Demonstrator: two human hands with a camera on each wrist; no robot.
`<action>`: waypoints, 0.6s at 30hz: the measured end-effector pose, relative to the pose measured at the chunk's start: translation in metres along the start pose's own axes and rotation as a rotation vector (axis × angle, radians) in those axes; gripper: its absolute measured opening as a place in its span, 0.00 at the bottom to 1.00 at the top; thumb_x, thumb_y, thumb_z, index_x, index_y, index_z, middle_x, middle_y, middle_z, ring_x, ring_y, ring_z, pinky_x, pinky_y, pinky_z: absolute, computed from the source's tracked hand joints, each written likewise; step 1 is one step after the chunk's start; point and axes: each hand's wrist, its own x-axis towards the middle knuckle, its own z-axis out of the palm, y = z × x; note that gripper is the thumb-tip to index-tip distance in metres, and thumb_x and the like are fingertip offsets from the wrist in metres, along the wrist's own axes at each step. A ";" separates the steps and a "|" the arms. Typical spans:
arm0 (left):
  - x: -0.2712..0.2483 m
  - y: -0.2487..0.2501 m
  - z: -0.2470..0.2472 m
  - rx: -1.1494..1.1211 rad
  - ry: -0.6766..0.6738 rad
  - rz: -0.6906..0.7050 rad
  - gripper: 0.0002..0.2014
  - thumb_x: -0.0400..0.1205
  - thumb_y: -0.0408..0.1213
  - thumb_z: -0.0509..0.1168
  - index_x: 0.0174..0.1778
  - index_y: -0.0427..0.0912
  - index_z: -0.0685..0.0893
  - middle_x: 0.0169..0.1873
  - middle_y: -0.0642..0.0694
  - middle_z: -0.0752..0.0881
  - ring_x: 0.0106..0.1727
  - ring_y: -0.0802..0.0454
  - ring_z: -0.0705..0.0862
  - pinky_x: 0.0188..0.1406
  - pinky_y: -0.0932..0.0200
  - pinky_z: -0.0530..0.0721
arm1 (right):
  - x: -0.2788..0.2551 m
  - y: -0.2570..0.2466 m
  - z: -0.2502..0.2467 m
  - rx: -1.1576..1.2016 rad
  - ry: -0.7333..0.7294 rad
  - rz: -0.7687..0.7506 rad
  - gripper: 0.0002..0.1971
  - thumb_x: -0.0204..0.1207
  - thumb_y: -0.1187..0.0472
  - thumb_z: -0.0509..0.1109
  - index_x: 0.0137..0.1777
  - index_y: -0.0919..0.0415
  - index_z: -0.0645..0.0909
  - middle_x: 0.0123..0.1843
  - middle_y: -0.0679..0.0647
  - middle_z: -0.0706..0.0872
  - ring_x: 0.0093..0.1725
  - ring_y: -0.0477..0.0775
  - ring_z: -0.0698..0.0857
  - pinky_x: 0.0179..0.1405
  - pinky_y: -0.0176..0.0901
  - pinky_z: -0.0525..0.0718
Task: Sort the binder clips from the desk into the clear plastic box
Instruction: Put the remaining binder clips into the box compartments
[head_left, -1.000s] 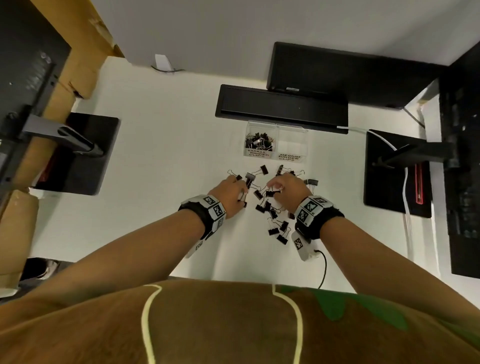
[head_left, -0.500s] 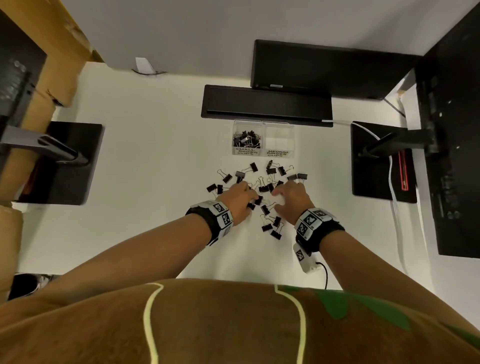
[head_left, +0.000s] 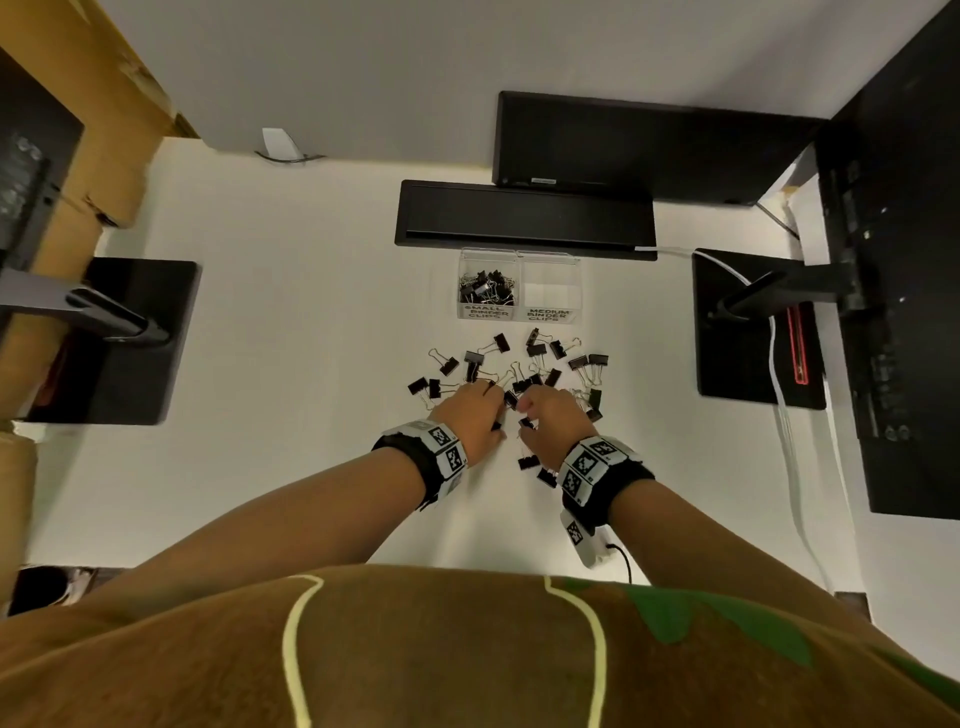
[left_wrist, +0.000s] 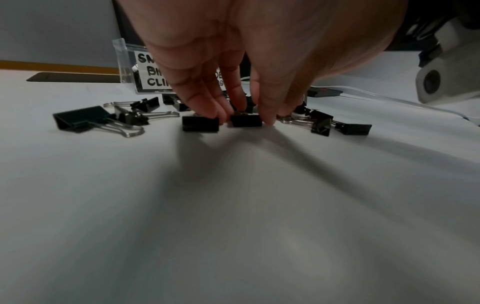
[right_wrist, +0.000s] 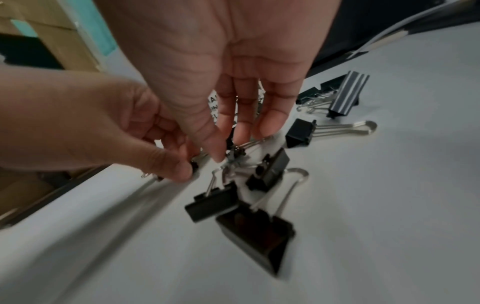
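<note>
Several black binder clips (head_left: 524, 374) lie scattered on the white desk (head_left: 311, 364) in front of the clear plastic box (head_left: 519, 254). Its left compartment (head_left: 485, 312), labelled small, holds several clips; the right one (head_left: 550, 291), labelled medium, is bare. My left hand (head_left: 496, 410) reaches into the pile; in the left wrist view its thumb and fingers (left_wrist: 249, 115) pinch a small clip (left_wrist: 246, 120), with another clip (left_wrist: 200, 123) beside it. My right hand (head_left: 524, 410) is right next to it; its thumb and fingers (right_wrist: 231, 146) pinch the wire handles of a small clip (right_wrist: 236, 153).
A black bar (head_left: 524, 215) lies just behind the box. Black monitor bases stand at left (head_left: 130, 338) and right (head_left: 743, 338), with a white cable (head_left: 789, 441) running down the right side. Larger clips (right_wrist: 257, 232) lie near my right wrist.
Both hands have drawn closer together over the middle of the pile, and their fingers have come down onto small clips.
</note>
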 end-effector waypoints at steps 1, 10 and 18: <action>0.000 0.000 0.000 -0.006 -0.002 0.003 0.13 0.79 0.40 0.66 0.57 0.39 0.76 0.58 0.41 0.78 0.59 0.43 0.77 0.55 0.48 0.81 | 0.000 0.000 -0.002 0.041 0.015 0.019 0.14 0.74 0.65 0.68 0.59 0.60 0.79 0.57 0.56 0.83 0.60 0.56 0.78 0.58 0.46 0.79; -0.004 -0.004 -0.011 -0.153 0.048 -0.053 0.14 0.78 0.39 0.64 0.58 0.41 0.74 0.57 0.45 0.75 0.43 0.51 0.75 0.40 0.57 0.75 | 0.022 0.009 -0.031 0.274 0.176 0.125 0.13 0.70 0.68 0.67 0.55 0.59 0.80 0.45 0.50 0.80 0.44 0.50 0.79 0.43 0.40 0.77; 0.008 0.000 -0.019 -0.126 0.140 -0.004 0.17 0.77 0.39 0.63 0.62 0.42 0.75 0.59 0.45 0.76 0.60 0.48 0.75 0.56 0.54 0.78 | 0.034 0.018 -0.014 -0.025 0.080 0.016 0.22 0.73 0.68 0.69 0.67 0.58 0.76 0.68 0.58 0.73 0.67 0.60 0.74 0.66 0.51 0.78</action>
